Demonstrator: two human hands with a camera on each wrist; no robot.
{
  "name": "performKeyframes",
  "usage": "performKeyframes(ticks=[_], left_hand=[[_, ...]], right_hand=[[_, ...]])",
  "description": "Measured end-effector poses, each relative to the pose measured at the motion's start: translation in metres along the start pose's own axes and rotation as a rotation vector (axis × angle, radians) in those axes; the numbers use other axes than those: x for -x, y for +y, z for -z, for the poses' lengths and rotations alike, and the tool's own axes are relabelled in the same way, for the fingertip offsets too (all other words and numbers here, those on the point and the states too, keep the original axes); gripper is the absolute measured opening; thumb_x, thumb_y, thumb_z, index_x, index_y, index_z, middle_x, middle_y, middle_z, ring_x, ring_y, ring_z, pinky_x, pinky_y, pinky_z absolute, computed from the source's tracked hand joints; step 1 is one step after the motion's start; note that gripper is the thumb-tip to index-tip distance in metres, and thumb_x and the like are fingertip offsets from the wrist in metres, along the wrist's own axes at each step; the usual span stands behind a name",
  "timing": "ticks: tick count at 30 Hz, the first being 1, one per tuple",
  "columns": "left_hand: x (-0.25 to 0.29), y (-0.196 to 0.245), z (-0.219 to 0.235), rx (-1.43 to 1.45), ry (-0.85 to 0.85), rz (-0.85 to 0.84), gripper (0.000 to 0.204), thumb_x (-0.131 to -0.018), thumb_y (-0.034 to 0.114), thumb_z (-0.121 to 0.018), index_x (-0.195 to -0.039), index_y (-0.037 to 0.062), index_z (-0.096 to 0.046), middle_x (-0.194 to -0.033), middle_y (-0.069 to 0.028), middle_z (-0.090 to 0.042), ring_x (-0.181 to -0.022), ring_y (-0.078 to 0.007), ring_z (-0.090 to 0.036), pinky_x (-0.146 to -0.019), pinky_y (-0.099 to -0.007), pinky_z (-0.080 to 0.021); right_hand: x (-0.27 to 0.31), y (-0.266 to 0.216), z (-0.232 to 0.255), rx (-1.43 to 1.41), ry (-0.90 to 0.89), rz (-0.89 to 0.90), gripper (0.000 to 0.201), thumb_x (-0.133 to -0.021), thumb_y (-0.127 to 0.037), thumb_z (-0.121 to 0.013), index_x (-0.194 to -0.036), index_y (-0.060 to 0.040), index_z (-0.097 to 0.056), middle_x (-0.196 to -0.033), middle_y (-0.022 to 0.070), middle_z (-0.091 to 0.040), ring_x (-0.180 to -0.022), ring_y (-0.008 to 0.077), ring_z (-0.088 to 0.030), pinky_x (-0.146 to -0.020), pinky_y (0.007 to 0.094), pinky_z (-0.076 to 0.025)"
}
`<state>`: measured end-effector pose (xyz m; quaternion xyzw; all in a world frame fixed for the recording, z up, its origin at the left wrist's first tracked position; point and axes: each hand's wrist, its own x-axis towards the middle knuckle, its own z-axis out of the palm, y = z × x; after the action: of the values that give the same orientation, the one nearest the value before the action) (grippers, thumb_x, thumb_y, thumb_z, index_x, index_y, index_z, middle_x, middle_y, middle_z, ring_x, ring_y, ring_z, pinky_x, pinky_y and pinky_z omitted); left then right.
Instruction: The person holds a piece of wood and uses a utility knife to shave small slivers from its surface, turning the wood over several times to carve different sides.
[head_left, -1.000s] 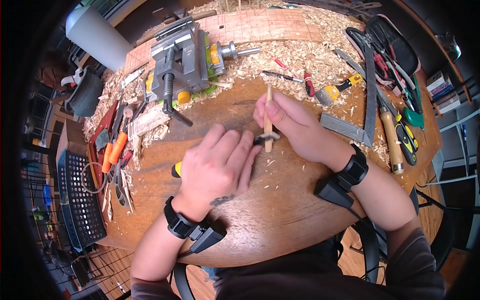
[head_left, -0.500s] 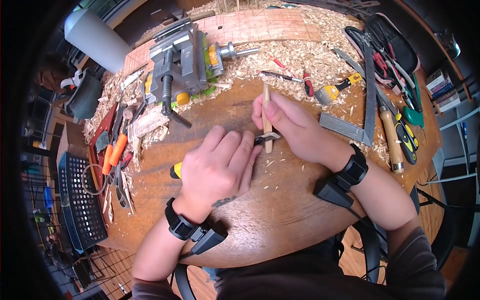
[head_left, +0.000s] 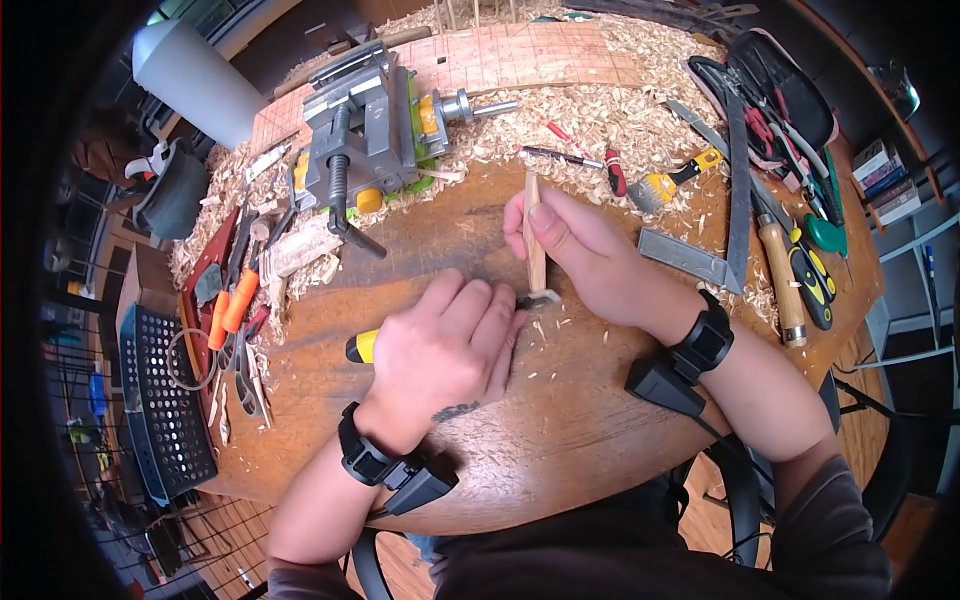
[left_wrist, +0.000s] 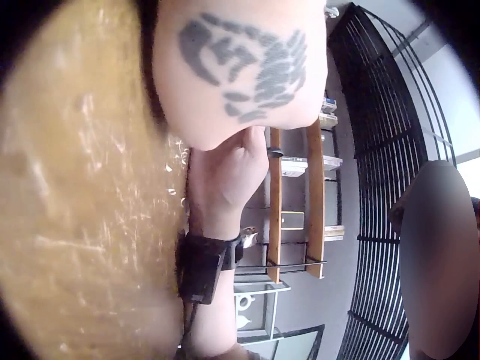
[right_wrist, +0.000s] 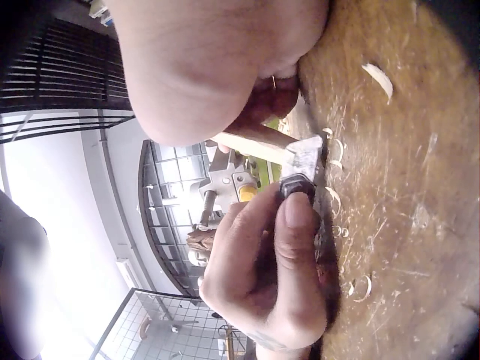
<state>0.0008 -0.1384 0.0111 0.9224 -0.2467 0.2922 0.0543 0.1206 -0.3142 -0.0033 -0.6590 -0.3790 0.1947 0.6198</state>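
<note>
My right hand (head_left: 585, 250) grips a slim, pale wooden stick (head_left: 534, 225), thumb along its upper side. The stick points away from me, slightly tilted. My left hand (head_left: 435, 345) is wrapped around a knife (head_left: 363, 346); the yellow and black butt of its handle sticks out at the left. In the right wrist view the short metal blade (right_wrist: 304, 157) meets the near end of the stick, close over the tabletop. The left thumb lies by the dark collar behind the blade. In the left wrist view the back of the left hand hides the knife.
A grey bench vise (head_left: 365, 135) stands at the back left amid wood shavings (head_left: 600, 115). To the right lie a metal square (head_left: 690, 258), a wooden-handled tool (head_left: 785, 275) and a yellow-handled scraper (head_left: 675, 180). Orange-handled tools (head_left: 235, 300) and a perforated basket (head_left: 165, 400) are at the left.
My left hand has drawn the knife toward me along the stick, so the blade has gone from across it to its near end. The right hand has hardly moved.
</note>
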Motion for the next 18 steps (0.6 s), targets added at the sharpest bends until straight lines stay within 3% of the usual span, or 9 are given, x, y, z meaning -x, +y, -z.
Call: performKeyframes(ticks=[6, 12, 14, 18], left_hand=[[-0.008, -0.004, 0.003, -0.050, 0.067, 0.039, 0.023, -0.080, 0.013, -0.078, -0.100, 0.0014, -0.072, -0.077, -0.0040, -0.056, -0.071, -0.0207, -0.058, -0.055, -0.0315, -0.049], [-0.004, -0.005, 0.003, -0.030, 0.049, 0.022, 0.024, -0.081, 0.015, -0.078, -0.101, 0.0017, -0.072, -0.077, -0.0029, -0.055, -0.072, -0.0198, -0.058, -0.054, -0.0309, -0.049], [-0.001, 0.000, 0.006, -0.034, -0.084, -0.006, 0.024, -0.081, 0.017, -0.078, -0.100, 0.0024, -0.073, -0.077, -0.0021, -0.057, -0.073, -0.0193, -0.059, -0.053, -0.0308, -0.050], [0.003, 0.002, 0.000, -0.063, -0.039, -0.015, 0.024, -0.080, 0.018, -0.078, -0.098, 0.0030, -0.073, -0.079, -0.0017, -0.059, -0.074, -0.0189, -0.060, -0.051, -0.0308, -0.051]], right_hand=[[0.000, 0.000, -0.001, 0.013, 0.004, 0.012, 0.043, -0.116, -0.037, -0.036, -0.114, 0.0000, -0.059, -0.095, 0.0076, -0.064, -0.091, 0.0174, -0.061, -0.087, 0.0333, -0.050], [0.000, -0.001, -0.001, 0.004, 0.017, -0.012, 0.042, -0.116, -0.037, -0.036, -0.112, -0.0016, -0.058, -0.094, 0.0064, -0.063, -0.089, 0.0167, -0.061, -0.084, 0.0332, -0.050], [0.000, 0.001, -0.001, -0.011, 0.022, -0.012, 0.041, -0.116, -0.037, -0.036, -0.112, -0.0020, -0.058, -0.093, 0.0061, -0.063, -0.088, 0.0165, -0.060, -0.083, 0.0331, -0.050], [-0.001, 0.002, -0.001, -0.006, 0.025, 0.015, 0.040, -0.116, -0.036, -0.036, -0.111, -0.0027, -0.058, -0.092, 0.0056, -0.062, -0.085, 0.0165, -0.060, -0.081, 0.0328, -0.049]])
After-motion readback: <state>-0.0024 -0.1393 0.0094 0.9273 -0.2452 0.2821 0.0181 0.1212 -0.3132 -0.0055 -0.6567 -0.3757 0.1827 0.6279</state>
